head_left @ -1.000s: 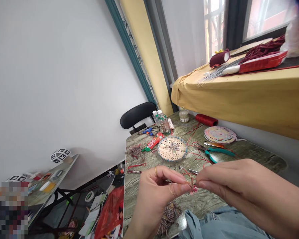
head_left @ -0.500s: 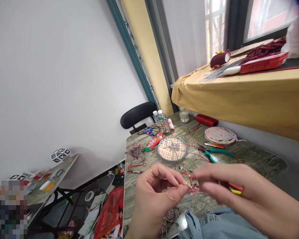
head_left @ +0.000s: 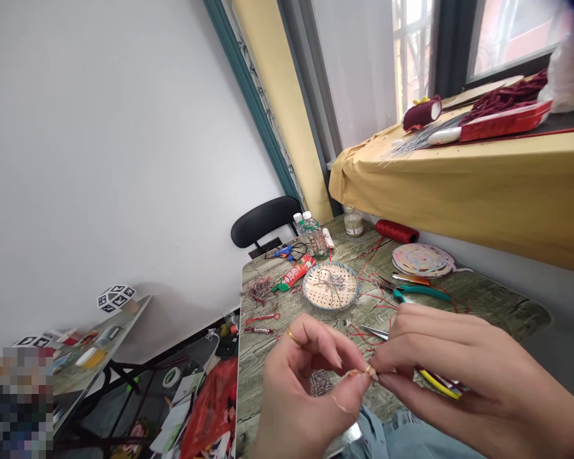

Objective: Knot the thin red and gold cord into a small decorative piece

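Note:
My left hand [head_left: 310,382] pinches a thin pale orange-and-cream cord [head_left: 370,371] between thumb and index finger; a loose pale strand curls over the thumb. At the same spot the thumb and fingertips of my right hand [head_left: 440,363] close on the cord's other side. A pointed metal tip [head_left: 374,332] and a yellow-and-dark handle [head_left: 440,384] show around the right hand. Whether that tool is held or lies beneath, I cannot tell. Past the hands stands a round woven basket [head_left: 310,299] with small bits in it.
On the table are teal-handled pliers [head_left: 423,292], a red thread spool [head_left: 397,231], a coiled pastel mat [head_left: 423,260], plastic bottles [head_left: 314,237], a red-green packet [head_left: 294,273] and braided red cords [head_left: 263,317]. A yellow-draped ledge [head_left: 459,178] overhangs the right.
My right hand has come left and down, and its fingertips now meet my left ones at the cord. The red beaded strand that hung beyond the fingers is now mostly hidden.

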Motion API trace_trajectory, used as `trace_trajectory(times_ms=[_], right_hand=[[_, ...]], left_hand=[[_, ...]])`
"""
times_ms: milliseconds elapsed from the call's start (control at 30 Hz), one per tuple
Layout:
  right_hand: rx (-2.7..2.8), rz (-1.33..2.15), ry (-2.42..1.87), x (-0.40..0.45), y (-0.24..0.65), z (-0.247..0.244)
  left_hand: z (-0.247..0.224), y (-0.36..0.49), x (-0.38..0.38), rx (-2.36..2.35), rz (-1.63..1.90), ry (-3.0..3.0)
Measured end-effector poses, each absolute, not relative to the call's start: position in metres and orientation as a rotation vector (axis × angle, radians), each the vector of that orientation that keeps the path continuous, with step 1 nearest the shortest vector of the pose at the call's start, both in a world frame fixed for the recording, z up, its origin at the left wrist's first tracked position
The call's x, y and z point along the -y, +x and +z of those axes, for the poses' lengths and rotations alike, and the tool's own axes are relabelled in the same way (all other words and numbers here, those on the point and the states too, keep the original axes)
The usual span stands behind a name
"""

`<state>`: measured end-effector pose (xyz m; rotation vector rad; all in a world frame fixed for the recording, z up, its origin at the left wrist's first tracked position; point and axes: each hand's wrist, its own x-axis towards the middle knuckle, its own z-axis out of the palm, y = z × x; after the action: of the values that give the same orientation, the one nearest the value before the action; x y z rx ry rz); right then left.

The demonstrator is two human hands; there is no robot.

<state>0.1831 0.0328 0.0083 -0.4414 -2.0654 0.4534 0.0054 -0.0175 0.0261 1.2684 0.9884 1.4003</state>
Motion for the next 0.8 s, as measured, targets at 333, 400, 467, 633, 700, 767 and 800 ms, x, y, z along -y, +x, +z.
trace_trajectory(times_ms=[333, 400, 467, 633, 700, 767, 800], right_hand=[[1.975, 1.027, -0.732, -0.027, 0.18, 0.013], [1.934, 1.057, -0.733, -0.027, 0.178, 0.012], [1.888, 0.994, -0.718, -0.026, 0.175, 0.011], [1.821, 0.821, -0.575, -0.021, 0.177, 0.009], [1.81, 0.894, -0.619, -0.021, 0.18, 0.01], [1.776, 1.015, -0.743, -0.022, 0.181, 0.012], [1.751, 1.057, -0.802, -0.023, 0.181, 0.013]], left_hand=[[0.013, 0.026, 0.018, -0.979, 1.808, 1.455], [0.01, 0.031, 0.019, -1.033, 1.888, 1.552], [0.006, 0.035, 0.022, -1.098, 1.991, 1.595], [0.001, 0.04, 0.03, -1.179, 2.124, 1.568], [0.001, 0.037, 0.028, -1.146, 2.12, 1.548], [0.0, 0.032, 0.023, -1.022, 2.14, 1.551], [-0.001, 0.031, 0.02, -0.937, 2.142, 1.58]])
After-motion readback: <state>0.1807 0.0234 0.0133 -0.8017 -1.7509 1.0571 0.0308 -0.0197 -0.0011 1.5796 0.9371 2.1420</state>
